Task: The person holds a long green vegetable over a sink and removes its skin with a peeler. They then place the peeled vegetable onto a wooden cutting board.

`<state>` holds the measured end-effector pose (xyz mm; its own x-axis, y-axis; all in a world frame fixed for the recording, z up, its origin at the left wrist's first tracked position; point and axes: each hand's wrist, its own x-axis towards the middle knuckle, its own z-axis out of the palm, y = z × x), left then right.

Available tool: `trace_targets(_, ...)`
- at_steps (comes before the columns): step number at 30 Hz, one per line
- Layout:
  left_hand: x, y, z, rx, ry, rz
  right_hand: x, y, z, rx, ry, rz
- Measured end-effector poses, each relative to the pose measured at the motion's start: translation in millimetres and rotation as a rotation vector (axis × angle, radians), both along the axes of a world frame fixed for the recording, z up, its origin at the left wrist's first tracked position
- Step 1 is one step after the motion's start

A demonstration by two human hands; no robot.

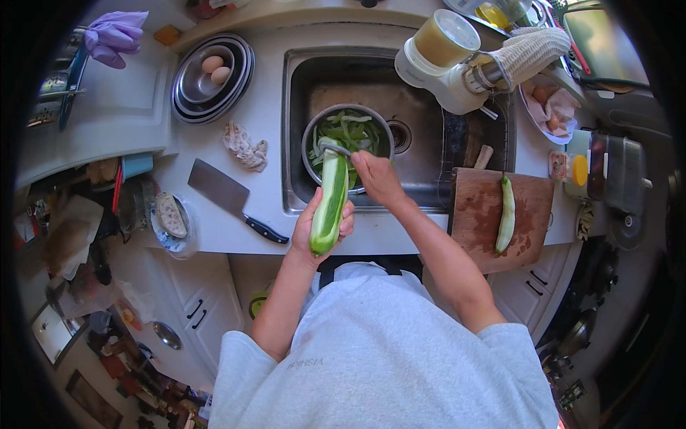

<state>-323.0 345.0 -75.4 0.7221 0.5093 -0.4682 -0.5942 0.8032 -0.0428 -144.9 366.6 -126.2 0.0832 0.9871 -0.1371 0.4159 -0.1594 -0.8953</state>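
Observation:
My left hand (327, 220) grips a partly peeled green squash (330, 201) near its lower end. Pale peeled strips run along it between darker bands of skin. In my right hand (378, 179) is a peeler (336, 148), its head against the far end of the squash. Beneath that end, a metal bowl (387, 126) in the sink holds green peelings (351, 128). A second, slimmer peeled vegetable (505, 214) lies on the wooden cutting board (471, 230) to the right.
A cleaver (222, 187) lies left of the sink (343, 59), below a crumpled cloth (245, 147). Nested metal bowls (187, 99) hold two eggs (216, 68). A cream-coloured appliance (439, 69) overhangs the sink's right side. At left stands a patterned bowl (174, 236).

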Motion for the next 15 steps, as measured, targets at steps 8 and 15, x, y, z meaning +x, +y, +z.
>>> trace_targets(8, -5.2, -3.5, -6.5, -0.020, -0.082, -0.002, 12.6, 41.9, -81.1, -0.238, -0.063, 0.061)
trace_targets(15, -8.1, -7.4, -5.2, -0.008, -0.111, -0.008, 9.7, 34.4, -128.6, -0.460, -0.256, 0.000)
